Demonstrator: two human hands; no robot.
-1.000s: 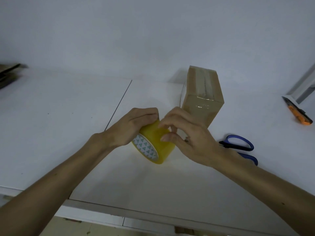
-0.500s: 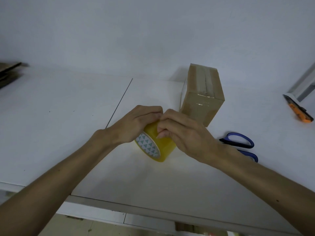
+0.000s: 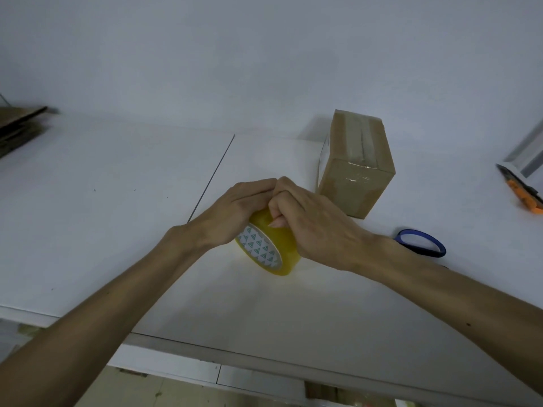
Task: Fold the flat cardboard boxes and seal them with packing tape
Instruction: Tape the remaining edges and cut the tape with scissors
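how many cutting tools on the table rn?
2. Blue-handled scissors lie near and right of the sealed cardboard box, blades out of sight. An orange utility knife lies at the view's far right edge. More may sit outside the frame.

Left hand [image 3: 235, 212] curled over tape roll [image 3: 283, 248], right hand [image 3: 316, 227] fingers pinching its top, forearms converging

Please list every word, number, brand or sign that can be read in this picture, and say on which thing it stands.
None can be read.
The core of the tape roll shows only a pattern of green triangles, no letters.
The cardboard box and the orange knife show no print.
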